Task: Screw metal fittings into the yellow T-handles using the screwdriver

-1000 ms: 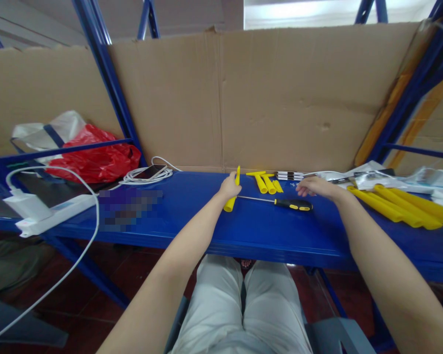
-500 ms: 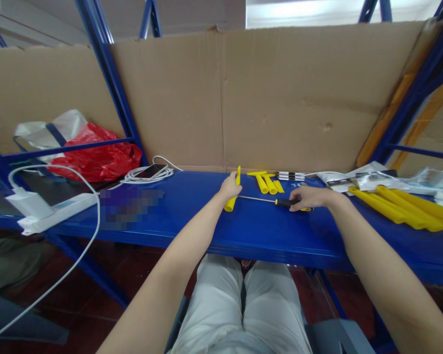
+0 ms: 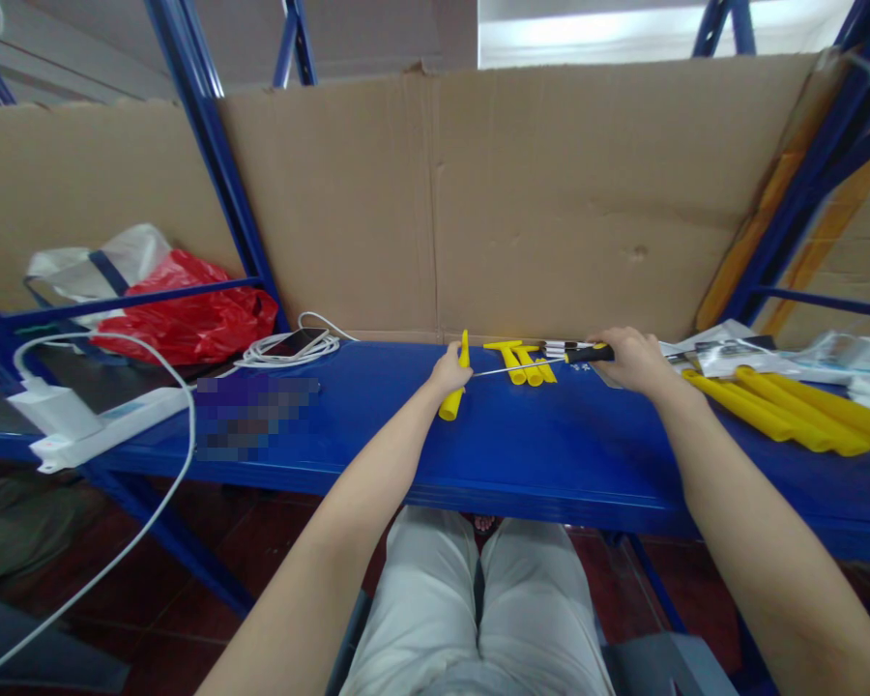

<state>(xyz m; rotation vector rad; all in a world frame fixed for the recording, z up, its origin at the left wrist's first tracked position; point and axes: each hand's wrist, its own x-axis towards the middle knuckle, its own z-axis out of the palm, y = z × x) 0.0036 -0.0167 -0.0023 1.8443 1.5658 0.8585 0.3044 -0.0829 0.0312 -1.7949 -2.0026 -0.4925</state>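
Note:
My left hand (image 3: 448, 367) is closed around a yellow T-shaped plastic piece (image 3: 450, 404), whose tube end points toward me. My right hand (image 3: 632, 360) grips the end of a screwdriver (image 3: 589, 355) with a black and yellow handle. Its long metal shaft points left, with the tip close to the yellow piece; whether it touches I cannot tell. Behind the shaft lie several yellow T-shaped pieces (image 3: 511, 362), partly crossed by it. Small metal bits (image 3: 580, 367) lie just below the handle.
Long yellow tubes (image 3: 775, 411) and clear plastic packets (image 3: 826, 358) lie on the right of the blue table (image 3: 377, 416). Coiled white cable (image 3: 290, 350), a red bag (image 3: 195, 304) and a white power strip (image 3: 116, 425) are at the left. A cardboard wall (image 3: 536, 203) stands behind.
My right hand has moved up and away from me with the screwdriver, so the handle end sits higher and the shaft now slants. My left hand has barely moved.

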